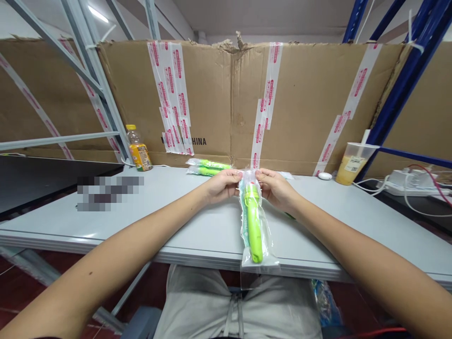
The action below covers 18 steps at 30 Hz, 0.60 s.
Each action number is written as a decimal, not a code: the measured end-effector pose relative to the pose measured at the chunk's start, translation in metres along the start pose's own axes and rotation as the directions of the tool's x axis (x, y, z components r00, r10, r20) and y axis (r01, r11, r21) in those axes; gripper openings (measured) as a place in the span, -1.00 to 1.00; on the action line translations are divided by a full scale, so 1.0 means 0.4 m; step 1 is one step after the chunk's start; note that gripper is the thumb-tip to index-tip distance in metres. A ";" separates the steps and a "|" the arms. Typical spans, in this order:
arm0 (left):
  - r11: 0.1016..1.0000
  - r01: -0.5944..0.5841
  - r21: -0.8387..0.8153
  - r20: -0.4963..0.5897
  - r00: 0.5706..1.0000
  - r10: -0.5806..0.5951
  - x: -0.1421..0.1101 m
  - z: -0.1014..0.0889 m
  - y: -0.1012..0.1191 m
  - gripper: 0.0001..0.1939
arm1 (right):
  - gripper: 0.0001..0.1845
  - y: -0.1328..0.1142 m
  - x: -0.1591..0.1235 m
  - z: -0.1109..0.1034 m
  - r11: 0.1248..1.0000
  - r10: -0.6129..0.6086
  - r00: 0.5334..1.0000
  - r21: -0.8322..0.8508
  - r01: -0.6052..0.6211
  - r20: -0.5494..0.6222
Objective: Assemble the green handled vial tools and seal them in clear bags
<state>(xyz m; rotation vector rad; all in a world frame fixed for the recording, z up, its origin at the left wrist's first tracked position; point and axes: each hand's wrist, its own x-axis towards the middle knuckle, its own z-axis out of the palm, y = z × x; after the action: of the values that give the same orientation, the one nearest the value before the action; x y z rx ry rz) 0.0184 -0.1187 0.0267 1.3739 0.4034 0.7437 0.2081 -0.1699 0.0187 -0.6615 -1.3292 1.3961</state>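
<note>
A clear plastic bag (268, 242) hangs between my hands over the table's front edge. Inside it lies a long lime-green item (254, 226), thicker at the top, beside a pale green printed strip; its exact kind is unclear. My left hand (225, 185) pinches the bag's upper left corner between thumb and fingers. At the upper right corner, my right hand (277, 189) grips the plastic the same way. Just behind my left hand, similar bagged green items (208, 168) rest on the table. Another bag's clear end (286, 175) shows past my right hand.
Along the back of the grey table (197, 230) stands a taped cardboard wall (212, 94). A juice bottle (140, 150) is at the back left. A drink cup (353, 162), a small white case (325, 176) and a power strip with cables (409, 183) sit at the right.
</note>
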 end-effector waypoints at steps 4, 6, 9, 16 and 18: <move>0.982 -0.182 -0.051 -0.238 0.957 0.165 0.002 -0.069 0.051 -0.88 | -0.61 -0.013 -0.002 -0.011 1.000 0.015 0.999 0.012 -0.015 -0.035; 0.956 -0.285 -0.065 -0.376 0.895 0.241 -0.002 -0.135 0.083 -0.88 | -0.62 -0.020 -0.005 -0.018 1.000 0.014 0.996 0.009 -0.013 -0.084; 0.911 -0.410 -0.040 -0.623 0.723 0.298 -0.013 -0.247 0.119 -0.85 | -0.64 -0.025 -0.009 -0.024 1.000 0.007 0.993 0.002 -0.007 -0.114; 0.945 -0.318 -0.081 -0.865 0.494 0.092 -0.046 -0.364 0.127 -0.84 | -0.67 -0.023 -0.010 -0.033 0.999 0.016 0.992 -0.037 -0.021 -0.124; 0.953 -0.281 -0.111 -0.861 0.507 0.049 -0.052 -0.368 0.128 -0.82 | -0.67 -0.022 -0.010 -0.035 0.999 0.016 0.992 -0.045 -0.021 -0.122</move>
<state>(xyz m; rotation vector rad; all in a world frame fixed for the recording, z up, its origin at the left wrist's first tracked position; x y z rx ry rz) -0.1056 -0.0242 0.0466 0.7137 0.9332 1.5955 0.2248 -0.1699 0.0229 -0.7794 -1.2645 1.3219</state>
